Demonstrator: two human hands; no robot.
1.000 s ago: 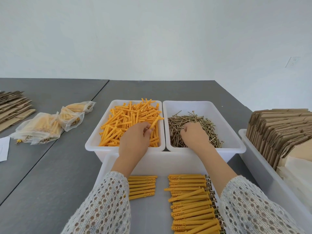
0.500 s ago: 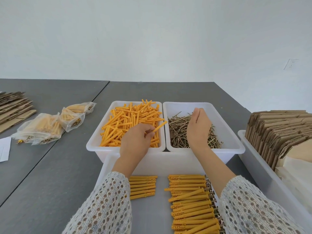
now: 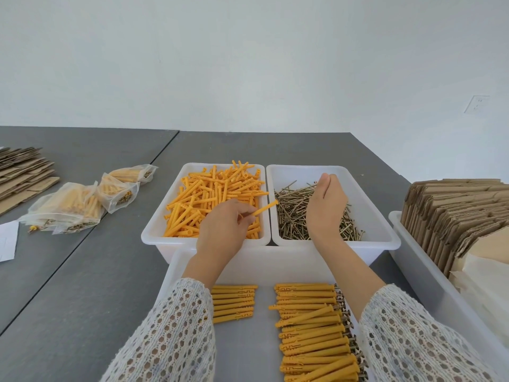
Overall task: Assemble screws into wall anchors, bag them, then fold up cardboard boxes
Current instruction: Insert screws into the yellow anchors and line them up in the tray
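A white bin (image 3: 154, 238) is holding loose orange anchors (image 3: 209, 194). Touching its right side, a second bin (image 3: 385, 230) is holding screws (image 3: 292, 213). The left hand (image 3: 220, 232) is pinching one anchor (image 3: 265, 208) above the anchor bin; the right hand (image 3: 325, 205) is hovering over the screws, its fingers bunched at the tips; what they hold, I cannot tell. In front of the anchor bin, a tray (image 3: 248, 354) is carrying assembled anchors (image 3: 311, 332). Filled bags (image 3: 80, 199) are lying left of it.

Orange wall anchors (image 3: 217, 197) and brassy screws (image 3: 292, 213) are held in white bins (image 3: 154, 235); white openwork-patterned sleeves (image 3: 176, 334) are seen near.
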